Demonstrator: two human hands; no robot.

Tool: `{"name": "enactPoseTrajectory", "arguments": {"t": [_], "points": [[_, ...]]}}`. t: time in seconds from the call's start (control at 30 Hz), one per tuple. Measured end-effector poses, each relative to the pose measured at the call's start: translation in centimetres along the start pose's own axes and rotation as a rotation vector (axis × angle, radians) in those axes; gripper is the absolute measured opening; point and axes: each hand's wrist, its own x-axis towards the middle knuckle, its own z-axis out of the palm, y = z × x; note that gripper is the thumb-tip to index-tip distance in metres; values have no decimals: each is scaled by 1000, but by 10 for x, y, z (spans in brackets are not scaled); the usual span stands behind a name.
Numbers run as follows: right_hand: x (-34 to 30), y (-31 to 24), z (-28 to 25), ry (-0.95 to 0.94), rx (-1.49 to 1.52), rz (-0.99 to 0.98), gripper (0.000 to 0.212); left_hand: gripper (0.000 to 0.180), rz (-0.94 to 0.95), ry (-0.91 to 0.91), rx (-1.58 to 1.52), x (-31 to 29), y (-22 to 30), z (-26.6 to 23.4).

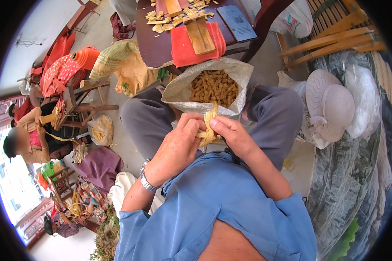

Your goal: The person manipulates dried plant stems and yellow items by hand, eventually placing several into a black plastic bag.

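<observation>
Between my hands, above my lap, is a bundle of pale yellow, leathery-looking strips (209, 126), bent and looped over itself; its exact kind is unclear. My left hand (178, 141), with a metal watch on its wrist, has its fingers curled around the bundle's left side. My right hand (234, 132) pinches it from the right, thumb on top. Just beyond them, a white woven sack (180, 91) stands open between my knees. Inside lie many small, brownish-yellow twisted pieces (214, 87).
Ahead is a dark table (154, 50) bearing a folded red cloth (178, 48), a wooden block (200, 37), yellow scraps and a phone (237, 23). A sun hat (333, 104) and plastic sheeting (342, 182) lie right. Another person (32, 139) sits left, handling a yellow strip.
</observation>
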Motion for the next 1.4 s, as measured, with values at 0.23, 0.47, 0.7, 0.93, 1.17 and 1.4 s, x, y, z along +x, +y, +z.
{"name": "enactPoseTrajectory", "arguments": {"t": [0.23,0.47,0.7,0.93,1.17,1.4], "points": [[1,32,-19,-289,542,401,27,26,45,-203,-198,14,-29,7],[-10,10,-5,119,-399,-78,33,27,-225,-111,-365,14,-45,26],[-4,-6,-1,230,-405,-94,32,23,-367,8,-875,19,-51,34],[-9,-3,-8,279,-554,-181,34,20,-295,-100,-816,17,-47,35],[-6,-7,-11,170,-202,-196,29,21,-305,-36,-924,22,-36,33],[-1,16,-17,33,542,152,23,17,-387,203,-377,23,-38,48]]}}
